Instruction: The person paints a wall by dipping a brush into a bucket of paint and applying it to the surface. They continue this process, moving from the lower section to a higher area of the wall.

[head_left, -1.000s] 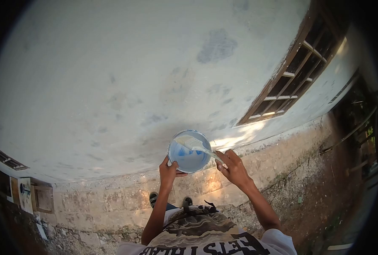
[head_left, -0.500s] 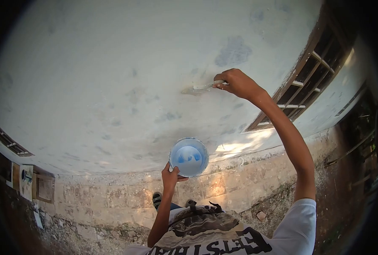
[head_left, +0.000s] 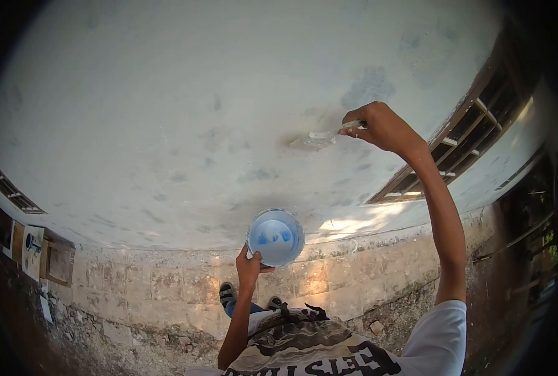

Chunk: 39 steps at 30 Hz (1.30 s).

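My left hand (head_left: 249,266) grips the rim of a round bucket (head_left: 276,237), thumb on the near edge. White paint and blue patches show inside it. My right hand (head_left: 379,128) is raised at the pale wall (head_left: 166,113), closed round the handle of a flat brush (head_left: 320,139) whose whitish bristles point left and lie at the wall surface. A grey-blue patch (head_left: 368,88) shows on the wall just above this hand.
A barred window (head_left: 461,141) with a brown frame is at the right, another (head_left: 9,188) at the far left. A tiled ledge (head_left: 166,285) runs below the wall, with rubble under it. A wooden frame (head_left: 59,262) stands at the left.
In the view, my right hand and the brush have moved to the right, and the wall patches have shifted right too. The bucket sits slightly lower and further left, still in my left hand.
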Each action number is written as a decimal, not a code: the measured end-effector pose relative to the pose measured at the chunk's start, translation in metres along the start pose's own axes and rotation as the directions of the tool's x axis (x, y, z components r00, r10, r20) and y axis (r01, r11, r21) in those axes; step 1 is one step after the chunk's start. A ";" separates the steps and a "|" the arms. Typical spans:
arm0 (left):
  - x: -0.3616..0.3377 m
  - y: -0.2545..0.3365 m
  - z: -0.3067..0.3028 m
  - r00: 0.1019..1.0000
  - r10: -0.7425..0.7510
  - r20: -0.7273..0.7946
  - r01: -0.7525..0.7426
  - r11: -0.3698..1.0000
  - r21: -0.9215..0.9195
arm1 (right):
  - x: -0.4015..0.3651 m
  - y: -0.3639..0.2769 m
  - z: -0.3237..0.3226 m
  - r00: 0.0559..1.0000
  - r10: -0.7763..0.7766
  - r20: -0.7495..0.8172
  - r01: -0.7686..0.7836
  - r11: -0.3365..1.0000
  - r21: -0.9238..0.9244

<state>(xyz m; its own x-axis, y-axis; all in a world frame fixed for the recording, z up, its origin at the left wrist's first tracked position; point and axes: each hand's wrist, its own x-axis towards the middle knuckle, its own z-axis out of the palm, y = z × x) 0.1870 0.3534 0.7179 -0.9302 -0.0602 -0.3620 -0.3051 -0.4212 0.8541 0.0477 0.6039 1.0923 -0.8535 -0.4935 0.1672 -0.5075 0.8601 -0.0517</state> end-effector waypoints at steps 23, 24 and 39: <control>0.013 0.004 0.001 1.000 0.019 -0.011 -0.019 1.000 0.008 | 0.018 0.026 -0.050 0.989 0.114 -0.090 -0.121 0.990 -0.074; 0.013 0.005 0.002 1.000 0.022 -0.007 -0.022 1.000 0.004 | 0.017 0.026 -0.059 0.987 0.134 -0.089 -0.138 0.989 -0.044; 0.010 -0.003 0.011 0.999 0.002 0.045 -0.003 1.000 0.022 | -0.023 0.042 -0.024 0.983 0.181 -0.018 -0.181 0.983 0.019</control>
<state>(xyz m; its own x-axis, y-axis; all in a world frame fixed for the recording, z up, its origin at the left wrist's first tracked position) 0.1764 0.3640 0.7153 -0.9390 -0.0207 -0.3432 -0.3067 -0.4009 0.8633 0.0491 0.6548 1.1102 -0.9291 -0.3269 0.1730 -0.3466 0.9327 -0.0994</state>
